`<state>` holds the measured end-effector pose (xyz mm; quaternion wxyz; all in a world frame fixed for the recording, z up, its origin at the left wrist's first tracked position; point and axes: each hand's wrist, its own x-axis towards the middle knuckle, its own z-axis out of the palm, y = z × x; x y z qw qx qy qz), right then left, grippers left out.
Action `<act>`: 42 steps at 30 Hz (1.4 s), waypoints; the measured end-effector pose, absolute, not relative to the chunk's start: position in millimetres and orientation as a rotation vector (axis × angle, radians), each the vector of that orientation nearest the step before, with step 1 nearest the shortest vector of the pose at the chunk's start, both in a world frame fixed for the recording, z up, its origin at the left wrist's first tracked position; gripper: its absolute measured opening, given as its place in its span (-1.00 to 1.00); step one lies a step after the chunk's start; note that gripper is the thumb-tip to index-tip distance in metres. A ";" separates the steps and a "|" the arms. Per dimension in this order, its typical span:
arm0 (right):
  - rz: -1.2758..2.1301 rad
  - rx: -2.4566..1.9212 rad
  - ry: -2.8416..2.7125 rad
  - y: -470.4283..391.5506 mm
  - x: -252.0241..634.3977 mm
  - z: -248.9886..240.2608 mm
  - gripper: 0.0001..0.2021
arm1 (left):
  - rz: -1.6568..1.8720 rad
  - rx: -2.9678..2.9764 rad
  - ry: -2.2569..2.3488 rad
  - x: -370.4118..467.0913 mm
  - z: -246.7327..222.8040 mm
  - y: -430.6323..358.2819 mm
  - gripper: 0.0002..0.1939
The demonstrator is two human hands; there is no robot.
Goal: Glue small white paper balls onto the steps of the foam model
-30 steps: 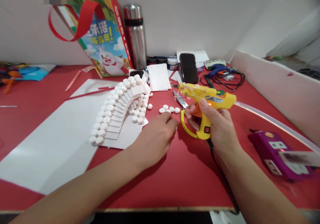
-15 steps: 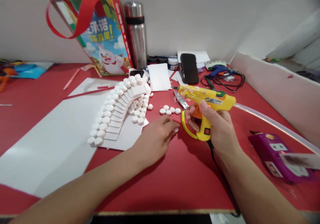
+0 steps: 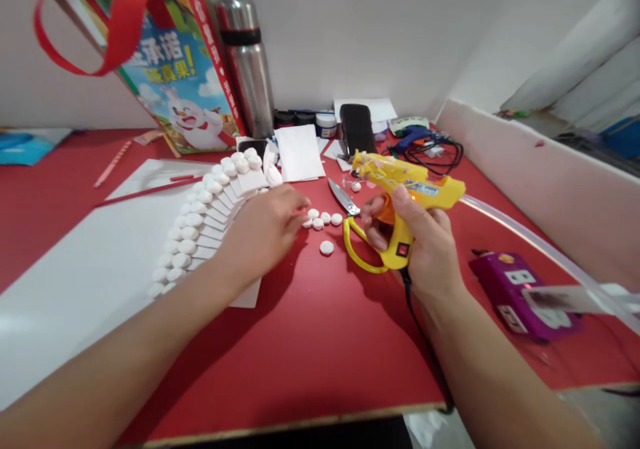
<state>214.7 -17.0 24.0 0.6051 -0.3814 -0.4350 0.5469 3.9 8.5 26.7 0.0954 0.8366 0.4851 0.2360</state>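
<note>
A yellow glue gun (image 3: 395, 170) is held up over the red bench (image 3: 320, 349), with its nose pointing left. The right grip (image 3: 425, 235) is wrapped around its handle, thumb up on the side and the other fingers curled by the orange trigger (image 3: 385, 210). That arm comes in from the bottom right. A label (image 3: 423, 187) sits on the gun's side, but its words are too small to read. The left grip (image 3: 270, 222) is palm down, knuckles up, with its fingers bent toward a little bunch of white discs (image 3: 318, 223); I can't say whether it pinches anything. Its arm reaches in from the bottom left, over a fan of white strips (image 3: 213, 229) edged with more discs (image 3: 188, 232). One loose disc (image 3: 327, 248) lies between the two grips. A metal blade (image 3: 343, 197) lies near the right one. A clear stick (image 3: 547, 244) pokes out of the gun's back, near a purple socket box (image 3: 493, 277). Farther back, a silver bottle (image 3: 253, 79) stands by a picture bag (image 3: 175, 79) that says "承诺" and "真果!".
</note>
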 end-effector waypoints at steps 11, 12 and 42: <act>1.223 -0.851 -1.008 -12.9 217.2 21.3 -0.69 | 0.314 2.494 1.425 16.6 23.2 27.9 -0.85; 1.220 -0.848 -1.014 -12.3 217.0 20.5 -0.69 | 0.326 2.513 1.438 17.7 21.0 27.0 -0.87; 1.502 -0.869 -1.193 -19.8 208.1 13.0 -0.72 | 1.174 0.685 0.852 -27.7 11.3 -15.2 -0.72</act>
